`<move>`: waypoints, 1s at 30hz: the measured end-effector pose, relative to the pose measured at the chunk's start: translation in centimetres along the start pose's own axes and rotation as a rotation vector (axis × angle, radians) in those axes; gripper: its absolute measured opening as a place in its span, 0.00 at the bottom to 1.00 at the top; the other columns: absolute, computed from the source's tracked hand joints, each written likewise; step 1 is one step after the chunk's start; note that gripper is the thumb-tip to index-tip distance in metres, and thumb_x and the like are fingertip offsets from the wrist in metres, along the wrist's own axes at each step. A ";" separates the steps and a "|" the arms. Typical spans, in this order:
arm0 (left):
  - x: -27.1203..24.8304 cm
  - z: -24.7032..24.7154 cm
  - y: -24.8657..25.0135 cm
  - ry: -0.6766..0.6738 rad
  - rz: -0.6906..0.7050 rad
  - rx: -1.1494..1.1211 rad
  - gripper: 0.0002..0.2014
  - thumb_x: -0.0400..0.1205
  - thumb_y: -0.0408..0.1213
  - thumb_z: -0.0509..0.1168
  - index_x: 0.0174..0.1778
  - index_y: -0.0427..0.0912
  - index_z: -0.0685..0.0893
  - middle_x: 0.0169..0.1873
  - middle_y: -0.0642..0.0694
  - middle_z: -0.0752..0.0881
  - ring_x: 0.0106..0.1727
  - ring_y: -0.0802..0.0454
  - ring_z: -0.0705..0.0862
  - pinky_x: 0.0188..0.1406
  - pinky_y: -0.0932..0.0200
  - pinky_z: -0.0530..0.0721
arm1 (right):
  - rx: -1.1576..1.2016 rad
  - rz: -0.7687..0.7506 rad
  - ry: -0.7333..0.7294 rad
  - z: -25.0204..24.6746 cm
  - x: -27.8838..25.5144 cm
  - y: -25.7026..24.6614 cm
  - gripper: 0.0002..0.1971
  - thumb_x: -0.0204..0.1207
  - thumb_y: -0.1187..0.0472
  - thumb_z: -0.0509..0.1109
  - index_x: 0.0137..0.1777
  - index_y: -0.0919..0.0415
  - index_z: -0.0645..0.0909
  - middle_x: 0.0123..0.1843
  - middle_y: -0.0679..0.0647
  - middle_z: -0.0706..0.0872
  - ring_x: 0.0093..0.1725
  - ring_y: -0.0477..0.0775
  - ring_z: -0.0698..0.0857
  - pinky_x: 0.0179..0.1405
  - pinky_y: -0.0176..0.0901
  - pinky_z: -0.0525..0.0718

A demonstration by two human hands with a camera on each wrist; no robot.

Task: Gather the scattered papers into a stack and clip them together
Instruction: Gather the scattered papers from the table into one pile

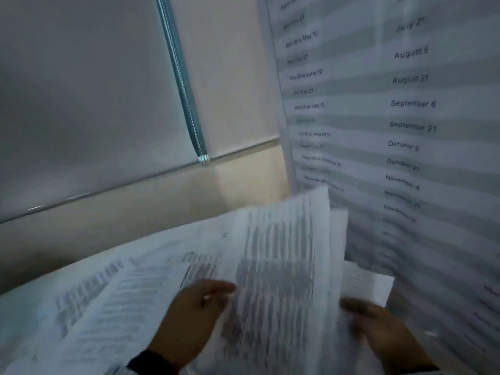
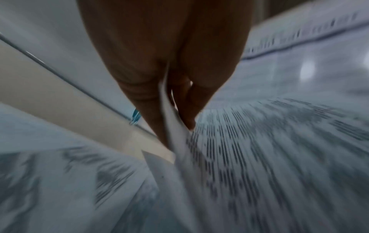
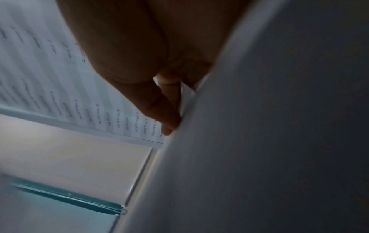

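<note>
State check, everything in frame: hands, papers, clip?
left hand: pinches the left edge of the held papers
right hand: grips their right edge
held papers: lifted, fanned, edges not squared
loose papers: spread flat at left
date schedule sheet: upright at right
clip: none visible

Left hand (image 1: 193, 318) and right hand (image 1: 378, 328) both pinching.

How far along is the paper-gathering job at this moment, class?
Partly done: several printed sheets are already lifted together. In hand: the left hand and the right hand each grip a side of them, edges uneven. Left: loose papers lie spread below; no clip is in view, so squaring and clipping remain.
</note>
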State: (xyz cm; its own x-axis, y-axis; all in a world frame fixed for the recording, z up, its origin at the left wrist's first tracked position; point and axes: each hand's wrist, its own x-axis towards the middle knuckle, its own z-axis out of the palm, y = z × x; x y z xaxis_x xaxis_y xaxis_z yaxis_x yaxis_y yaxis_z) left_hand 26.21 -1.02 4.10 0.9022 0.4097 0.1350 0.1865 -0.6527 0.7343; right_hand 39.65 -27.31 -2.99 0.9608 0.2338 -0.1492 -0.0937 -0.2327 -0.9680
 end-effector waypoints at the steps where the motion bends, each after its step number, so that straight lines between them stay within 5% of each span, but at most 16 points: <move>1: -0.4 1.3 0.5 -0.123 -0.004 0.059 0.17 0.80 0.31 0.66 0.42 0.64 0.87 0.50 0.62 0.85 0.48 0.68 0.82 0.42 0.86 0.73 | 0.054 0.025 0.031 0.2 0.0 -0.3 0.22 0.75 0.68 0.73 0.24 0.43 0.86 0.45 0.53 0.89 0.45 0.50 0.82 0.52 0.24 0.78; 4: 0.9 3.2 -0.5 -0.257 -0.073 0.157 0.12 0.83 0.30 0.61 0.51 0.55 0.81 0.54 0.56 0.80 0.52 0.66 0.77 0.39 0.90 0.69 | 0.233 0.101 0.099 0.7 -0.1 -1.0 0.18 0.70 0.43 0.73 0.23 0.50 0.85 0.47 0.54 0.88 0.55 0.58 0.82 0.71 0.51 0.73; 7: 1.5 3.7 -1.0 -0.199 -0.075 0.115 0.14 0.83 0.28 0.59 0.53 0.53 0.82 0.57 0.51 0.81 0.58 0.58 0.77 0.40 0.86 0.70 | 0.296 0.164 -0.103 1.1 -0.1 -0.6 0.39 0.38 0.23 0.76 0.35 0.59 0.90 0.48 0.57 0.90 0.54 0.60 0.85 0.68 0.59 0.76; 8: 1.4 4.1 -0.9 -0.198 -0.085 0.099 0.15 0.82 0.27 0.60 0.53 0.53 0.83 0.57 0.53 0.81 0.59 0.57 0.78 0.42 0.84 0.70 | 0.324 0.175 -0.158 1.2 0.0 -0.3 0.42 0.37 0.24 0.78 0.43 0.57 0.91 0.49 0.55 0.91 0.54 0.59 0.86 0.67 0.58 0.77; 11: 1.4 5.4 -0.6 -0.221 -0.065 0.069 0.20 0.80 0.25 0.62 0.50 0.60 0.84 0.56 0.59 0.82 0.60 0.58 0.80 0.48 0.81 0.71 | 0.229 0.040 -0.223 1.5 -0.6 0.0 0.39 0.53 0.46 0.83 0.66 0.59 0.82 0.55 0.48 0.89 0.57 0.51 0.85 0.63 0.49 0.79; 14: 1.3 6.4 -0.2 -0.175 -0.097 -0.018 0.22 0.79 0.33 0.68 0.63 0.63 0.74 0.66 0.52 0.79 0.61 0.56 0.78 0.59 0.69 0.77 | 0.147 -0.119 0.022 0.8 -1.0 -0.4 0.25 0.65 0.71 0.80 0.61 0.59 0.78 0.51 0.49 0.87 0.47 0.44 0.84 0.50 0.42 0.81; 17: 1.8 5.9 1.7 -0.107 -0.053 -0.145 0.52 0.62 0.63 0.75 0.79 0.59 0.54 0.70 0.59 0.68 0.68 0.58 0.71 0.69 0.57 0.72 | 0.227 -0.297 0.118 -1.9 -1.6 -3.1 0.25 0.66 0.76 0.76 0.58 0.54 0.77 0.41 0.41 0.90 0.39 0.37 0.87 0.34 0.31 0.84; 18: 2.1 5.3 2.9 -0.073 0.004 -0.223 0.57 0.58 0.67 0.75 0.80 0.57 0.55 0.71 0.62 0.69 0.70 0.61 0.71 0.71 0.55 0.72 | 0.226 -0.359 0.133 -2.9 -1.9 -4.1 0.26 0.64 0.76 0.76 0.57 0.52 0.78 0.42 0.39 0.90 0.40 0.34 0.87 0.34 0.30 0.85; 20: 2.8 3.9 5.0 -0.048 0.131 -0.427 0.46 0.56 0.61 0.80 0.69 0.51 0.74 0.61 0.66 0.84 0.61 0.68 0.81 0.63 0.59 0.81 | 0.173 -0.514 0.163 -4.1 -3.0 -6.5 0.28 0.61 0.78 0.77 0.53 0.48 0.76 0.44 0.31 0.87 0.41 0.31 0.85 0.36 0.28 0.84; 22: 3.2 2.3 6.7 -0.050 0.213 -0.568 0.33 0.56 0.54 0.82 0.56 0.51 0.83 0.49 0.65 0.90 0.52 0.67 0.87 0.50 0.69 0.84 | 0.198 -0.660 0.185 -4.5 -4.1 -8.8 0.32 0.57 0.75 0.77 0.57 0.48 0.72 0.48 0.29 0.83 0.46 0.30 0.84 0.39 0.23 0.83; 26: 2.8 0.3 7.4 0.056 0.267 -0.846 0.22 0.65 0.41 0.76 0.56 0.46 0.83 0.51 0.54 0.91 0.53 0.56 0.89 0.44 0.67 0.86 | 0.274 -0.769 0.221 -3.0 -5.1 -11.2 0.45 0.61 0.72 0.74 0.77 0.57 0.56 0.62 0.34 0.81 0.57 0.27 0.82 0.50 0.21 0.81; 30: 1.5 2.2 4.2 0.126 0.170 -0.692 0.20 0.70 0.38 0.69 0.57 0.58 0.79 0.50 0.64 0.89 0.53 0.64 0.87 0.44 0.71 0.86 | 0.280 -0.583 0.133 0.5 -3.5 -7.9 0.32 0.71 0.75 0.71 0.72 0.53 0.66 0.54 0.34 0.87 0.53 0.34 0.85 0.45 0.25 0.83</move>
State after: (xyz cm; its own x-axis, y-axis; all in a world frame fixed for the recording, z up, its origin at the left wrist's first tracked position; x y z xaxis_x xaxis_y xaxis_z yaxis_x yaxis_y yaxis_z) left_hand 29.18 -4.56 5.92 0.8373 0.4359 0.3301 -0.2794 -0.1777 0.9436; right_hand 36.86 -25.81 5.06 0.8969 0.1242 0.4244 0.4048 0.1555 -0.9011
